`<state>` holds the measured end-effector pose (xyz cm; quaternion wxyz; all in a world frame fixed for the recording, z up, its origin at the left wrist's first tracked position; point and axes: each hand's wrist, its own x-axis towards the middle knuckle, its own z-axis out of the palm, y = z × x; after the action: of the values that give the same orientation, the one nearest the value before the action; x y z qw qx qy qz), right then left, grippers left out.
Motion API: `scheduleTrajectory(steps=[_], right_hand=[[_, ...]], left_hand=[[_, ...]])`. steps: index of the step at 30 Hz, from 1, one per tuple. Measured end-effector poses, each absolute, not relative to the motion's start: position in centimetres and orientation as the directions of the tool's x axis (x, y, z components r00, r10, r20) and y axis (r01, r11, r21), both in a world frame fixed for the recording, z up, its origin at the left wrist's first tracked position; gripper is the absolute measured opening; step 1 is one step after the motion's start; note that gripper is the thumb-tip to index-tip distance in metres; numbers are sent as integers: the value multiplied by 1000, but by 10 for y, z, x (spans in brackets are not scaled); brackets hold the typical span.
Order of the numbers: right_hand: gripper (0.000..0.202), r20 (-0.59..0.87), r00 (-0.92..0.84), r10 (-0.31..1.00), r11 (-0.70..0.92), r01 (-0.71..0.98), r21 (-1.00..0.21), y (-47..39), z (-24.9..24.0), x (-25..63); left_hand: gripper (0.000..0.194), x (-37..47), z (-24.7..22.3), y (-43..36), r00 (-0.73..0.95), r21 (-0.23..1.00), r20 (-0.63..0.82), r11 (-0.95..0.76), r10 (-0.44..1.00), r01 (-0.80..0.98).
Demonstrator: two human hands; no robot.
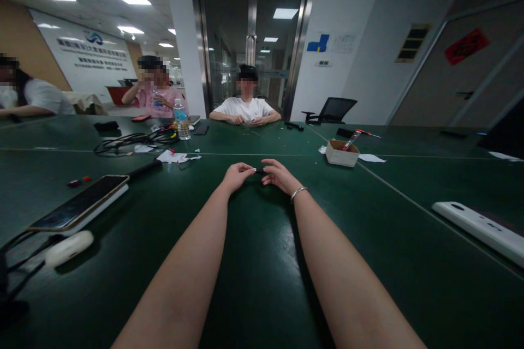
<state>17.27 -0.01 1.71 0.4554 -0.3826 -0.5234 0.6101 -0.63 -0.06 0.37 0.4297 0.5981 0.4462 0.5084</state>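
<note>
Both my arms reach out over the dark green table. Between my hands is a small, dark, stick-like object with a silvery end; its exact kind is too small to make out. My left hand pinches the silvery end between thumb and fingertips. Around the dark end, my right hand has its fingers apart, and whether a fingertip touches the object cannot be made out. A silver bracelet circles my right wrist.
To the left lie a phone, a white rounded device, bundled black cables and a water bottle. A small cardboard box and a white bar-shaped device are to the right. A person sits opposite; others sit at left.
</note>
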Motion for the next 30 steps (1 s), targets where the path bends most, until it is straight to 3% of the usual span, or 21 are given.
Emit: scheduleTrajectory(steps=[5,8,14,18,22,27,30], right_hand=[[6,-34,-317,948,-59,-70,-996,0,16,174],[28,29,-307,951,-25,-171,-985,0,15,175],[9,-23,-297,955,-54,-97,-994,-1,15,175],[27,36,-320,947,-18,-163,-986,0,16,175],[12,-29,-300,953,-51,-66,-997,0,16,173],[43,60,-306,950,13,-151,-988,-2,17,174],[23,-9,-311,950,-41,-97,-994,-2,17,174]], left_hand=[[25,-5,4,-3,80,971,213,-220,974,93],[23,-5,4,-4,55,973,211,-215,976,83],[21,-6,7,-3,39,971,219,-222,975,93],[24,-6,5,-2,34,972,215,-217,976,87],[25,-7,3,0,48,971,217,-221,975,90],[21,-8,5,-1,37,968,228,-231,973,101],[21,-8,6,-2,48,970,216,-220,975,103]])
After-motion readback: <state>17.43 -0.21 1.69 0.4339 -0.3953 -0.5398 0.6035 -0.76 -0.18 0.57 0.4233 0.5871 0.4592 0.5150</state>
